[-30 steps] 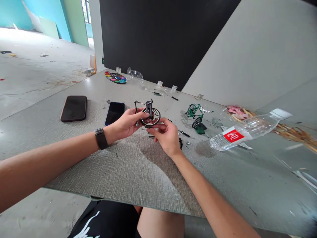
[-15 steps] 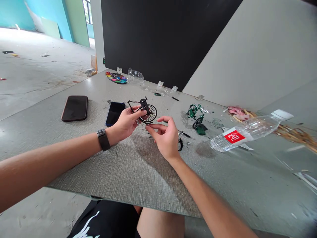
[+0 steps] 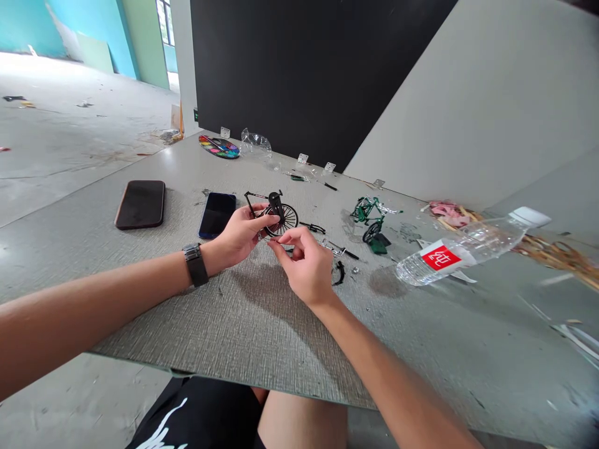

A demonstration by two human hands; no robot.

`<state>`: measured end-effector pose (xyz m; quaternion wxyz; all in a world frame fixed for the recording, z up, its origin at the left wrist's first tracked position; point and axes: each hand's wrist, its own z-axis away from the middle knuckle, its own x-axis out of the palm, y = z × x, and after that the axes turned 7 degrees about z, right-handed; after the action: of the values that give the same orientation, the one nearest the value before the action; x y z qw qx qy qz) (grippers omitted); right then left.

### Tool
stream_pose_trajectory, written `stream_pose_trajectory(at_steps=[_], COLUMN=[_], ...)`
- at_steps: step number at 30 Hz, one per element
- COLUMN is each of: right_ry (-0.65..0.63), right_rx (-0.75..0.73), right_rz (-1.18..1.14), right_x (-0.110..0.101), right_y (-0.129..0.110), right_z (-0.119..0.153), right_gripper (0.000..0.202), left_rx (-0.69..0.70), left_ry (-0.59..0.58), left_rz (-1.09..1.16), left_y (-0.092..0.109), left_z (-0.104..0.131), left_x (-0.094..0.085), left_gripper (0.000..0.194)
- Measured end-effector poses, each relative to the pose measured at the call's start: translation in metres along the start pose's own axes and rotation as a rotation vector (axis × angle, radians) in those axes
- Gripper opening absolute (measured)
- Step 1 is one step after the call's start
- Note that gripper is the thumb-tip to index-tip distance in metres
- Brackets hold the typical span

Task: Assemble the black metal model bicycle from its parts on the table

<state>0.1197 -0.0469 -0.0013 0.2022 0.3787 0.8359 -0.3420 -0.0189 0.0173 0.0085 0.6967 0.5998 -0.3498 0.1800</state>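
Note:
A black model bicycle frame with one spoked wheel [image 3: 291, 216] is gripped by my left hand [image 3: 239, 234], thumb over the hub. Just below that wheel, the thumb and index finger of my right hand [image 3: 306, 265] are pinched together at a tiny part, too small to make out. On the table to the right of that hand lie loose model parts: a black fork-like piece [image 3: 312, 227], silver handlebars with a black end [image 3: 344, 250] and a curved black piece [image 3: 339, 272]. Farther right stands a green model bicycle [image 3: 372, 217].
A clear water bottle [image 3: 442, 257] lies on the right. To the left rest a dark phone [image 3: 141, 204] and a second phone [image 3: 218, 214]. At the back are a paint palette [image 3: 219, 147], clear plastic packaging [image 3: 255, 144] and a black panel [image 3: 290, 75].
My right hand has shifted slightly left, with its index finger curling down to the thumb. The black model has moved a little right and down, and the fork-like piece now shows.

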Motion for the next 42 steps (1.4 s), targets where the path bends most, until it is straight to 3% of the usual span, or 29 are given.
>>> stream_pose_trajectory(at_steps=[10,23,29,33,40,42], right_ry=[0.019,-0.130,-0.094,-0.139,-0.222,-0.210], right_rx=[0.044,0.207,0.441,0.482,0.560,0.585], right_rz=[-0.016,-0.179,-0.350,-0.393,-0.435,-0.492], right_x=[-0.006,-0.010,-0.005,-0.002,0.002,0.003], right_y=[0.002,0.008,0.010,0.013,0.020,0.020], right_z=[-0.005,-0.009,-0.008,-0.006,-0.005,-0.006], right_gripper=[0.012,0.014,0.026,0.030,0.030,0.032], left_rx=[0.005,0.009,0.066,0.095,0.058,0.071], left_ry=[-0.030,0.039,0.079,0.084,-0.068,-0.049], left_rz=[-0.056,-0.039,0.012,0.030,0.013,0.019], left_y=[-0.006,-0.008,0.001,0.001,0.000,0.000], left_z=[0.002,-0.003,-0.005,-0.007,-0.009,-0.008], left_x=[-0.002,-0.007,-0.004,-0.006,-0.008,-0.008], left_gripper=[0.037,0.042,0.039,0.040,0.027,0.027])
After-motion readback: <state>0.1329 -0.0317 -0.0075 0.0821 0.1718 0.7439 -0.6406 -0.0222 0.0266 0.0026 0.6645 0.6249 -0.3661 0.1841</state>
